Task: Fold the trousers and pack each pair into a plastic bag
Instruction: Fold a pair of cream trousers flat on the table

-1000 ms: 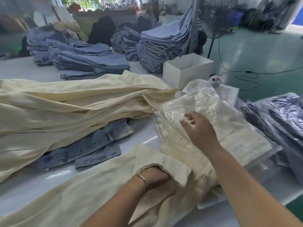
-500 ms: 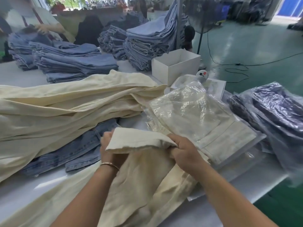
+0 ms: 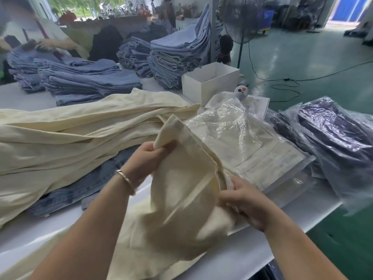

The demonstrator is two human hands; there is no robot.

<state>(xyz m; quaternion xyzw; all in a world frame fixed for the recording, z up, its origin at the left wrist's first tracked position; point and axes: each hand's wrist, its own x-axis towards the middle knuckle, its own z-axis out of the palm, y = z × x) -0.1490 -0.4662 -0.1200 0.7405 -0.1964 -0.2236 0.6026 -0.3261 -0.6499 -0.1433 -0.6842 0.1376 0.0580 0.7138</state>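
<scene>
At the near edge of the white table [image 3: 232, 257], a pair of cream trousers [image 3: 181, 209] is held up off the surface by both hands. The left hand [image 3: 145, 158] pinches an upper corner of the fabric between thumb and curled fingers; a thin bangle [image 3: 126, 179] sits on its wrist. The right hand [image 3: 244, 201] grips the opposite edge of the same fabric lower down, fingers curled round a seam. The rest of the garment hangs from the two grips and trails over the table edge toward the viewer.

Just beyond the right hand lies a clear plastic bag [image 3: 238, 134] containing folded cream trousers, flat on the table. To its right is a stack of bagged dark trousers [image 3: 331, 134], overhanging the table end. To the left of the held pair, a heap of unfolded cream trousers [image 3: 70, 138] lies across the table, on top of blue jeans [image 3: 84, 190] that show beneath it.

Farther back stand an open white box [image 3: 210, 81] and several piles of folded blue jeans [image 3: 88, 81]. Another person [image 3: 40, 37] works at the far left of the table. A pedestal fan [image 3: 242, 23] stands on the green floor [image 3: 323, 57] behind the box.
</scene>
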